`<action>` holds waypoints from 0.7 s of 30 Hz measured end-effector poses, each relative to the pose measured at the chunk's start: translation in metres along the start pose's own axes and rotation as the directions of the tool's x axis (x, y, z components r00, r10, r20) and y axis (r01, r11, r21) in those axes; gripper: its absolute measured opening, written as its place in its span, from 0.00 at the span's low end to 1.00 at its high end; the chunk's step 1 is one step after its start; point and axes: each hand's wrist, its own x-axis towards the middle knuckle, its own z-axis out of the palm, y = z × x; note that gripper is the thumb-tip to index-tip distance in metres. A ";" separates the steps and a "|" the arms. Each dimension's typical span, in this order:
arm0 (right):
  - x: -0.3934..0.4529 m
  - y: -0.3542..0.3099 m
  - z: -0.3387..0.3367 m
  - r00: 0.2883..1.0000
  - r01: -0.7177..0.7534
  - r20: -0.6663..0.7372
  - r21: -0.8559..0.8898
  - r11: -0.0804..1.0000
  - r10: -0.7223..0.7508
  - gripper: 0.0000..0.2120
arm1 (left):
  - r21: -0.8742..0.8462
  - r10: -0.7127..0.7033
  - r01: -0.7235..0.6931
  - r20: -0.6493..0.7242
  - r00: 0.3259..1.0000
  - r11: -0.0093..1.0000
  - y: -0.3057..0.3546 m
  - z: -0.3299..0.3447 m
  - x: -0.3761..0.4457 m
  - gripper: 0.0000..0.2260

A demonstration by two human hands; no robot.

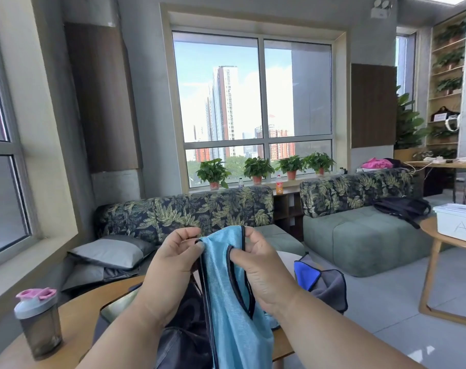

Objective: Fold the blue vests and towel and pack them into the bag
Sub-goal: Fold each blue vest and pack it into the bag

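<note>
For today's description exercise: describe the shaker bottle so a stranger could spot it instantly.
Find the round wooden table at lower left. Near its left edge stands the shaker bottle, upright. Only it has a smoky dark body, grey cap and pink flip lid.

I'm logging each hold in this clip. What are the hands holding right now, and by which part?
Both hands hold one blue vest by its top: the left hand pinches one strap, the right hand the other.
</note>
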 end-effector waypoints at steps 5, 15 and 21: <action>0.005 -0.005 0.000 1.000 0.028 0.005 0.039 0.999 -0.028 0.13 | -0.060 -0.086 0.089 0.040 0.995 0.994 -0.013 -0.007 -0.002 0.15; 0.009 0.001 -0.004 0.998 0.058 -0.003 -0.038 0.998 -0.058 0.12 | -0.146 -0.160 0.169 0.074 0.984 0.975 -0.046 -0.015 -0.003 0.19; 0.011 0.004 -0.007 0.998 0.059 0.000 -0.058 0.997 -0.059 0.07 | -0.213 -0.184 0.214 0.153 0.971 0.953 -0.041 -0.019 -0.003 0.12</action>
